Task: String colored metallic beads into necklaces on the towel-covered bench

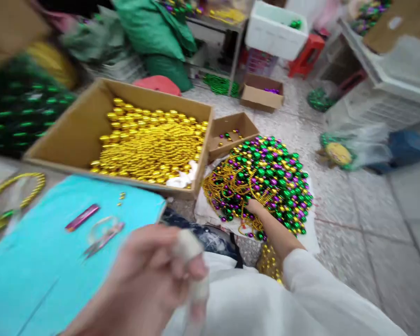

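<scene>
Close to the camera, my left hand (161,275) is raised above my lap, blurred. Its fingers are curled in, pale wraps cover some of them, and nothing shows in its grip. My right hand (255,206) reaches down into a heap of green, purple and gold bead strings (280,179). The fingers are hidden among the beads. Thin gold bead strands (227,182) lie on the heap's left side, beside that hand. Left of my left hand, small scissors or snips (103,240) and a magenta, cutter-like tool (82,217) rest on a turquoise-covered tabletop (38,270).
A large cardboard box (70,130) holds gold bead strings (150,144). Beyond the heap stands a smaller box (215,148) with a few beads. Gold loops (33,196) lie at the far left. Farther back are a white foam box (269,35), a red stool (306,56) and green sacks (154,37).
</scene>
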A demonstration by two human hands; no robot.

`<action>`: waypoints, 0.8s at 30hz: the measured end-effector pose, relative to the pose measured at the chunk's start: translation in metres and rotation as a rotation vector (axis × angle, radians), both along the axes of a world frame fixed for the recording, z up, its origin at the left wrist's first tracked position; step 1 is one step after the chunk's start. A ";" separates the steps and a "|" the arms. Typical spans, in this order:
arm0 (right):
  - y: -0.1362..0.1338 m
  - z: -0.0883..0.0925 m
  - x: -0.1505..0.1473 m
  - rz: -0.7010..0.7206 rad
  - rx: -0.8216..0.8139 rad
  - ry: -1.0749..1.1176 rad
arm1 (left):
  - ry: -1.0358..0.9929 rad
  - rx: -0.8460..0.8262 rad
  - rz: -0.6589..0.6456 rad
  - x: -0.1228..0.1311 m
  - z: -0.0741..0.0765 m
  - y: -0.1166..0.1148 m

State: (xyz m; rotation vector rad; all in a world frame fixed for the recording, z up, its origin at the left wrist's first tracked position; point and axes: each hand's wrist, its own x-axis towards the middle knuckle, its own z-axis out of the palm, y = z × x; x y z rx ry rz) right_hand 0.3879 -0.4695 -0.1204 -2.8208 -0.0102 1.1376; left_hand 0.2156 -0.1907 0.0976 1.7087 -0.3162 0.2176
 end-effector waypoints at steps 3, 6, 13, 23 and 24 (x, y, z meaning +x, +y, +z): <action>0.042 -0.004 -0.003 0.282 0.043 0.038 | 0.357 -0.306 -0.141 -0.003 -0.011 0.004; 0.098 -0.001 -0.012 0.586 0.126 0.059 | 0.571 -0.354 -0.043 -0.031 -0.035 0.016; 0.237 0.077 -0.054 1.028 0.725 -0.107 | 0.578 0.117 0.613 -0.124 -0.080 0.040; 0.342 0.103 -0.056 1.383 0.663 -0.256 | 0.574 0.294 1.153 -0.210 -0.105 0.103; 0.339 0.101 -0.055 1.417 0.647 -0.227 | 0.589 0.304 1.183 -0.217 -0.105 0.109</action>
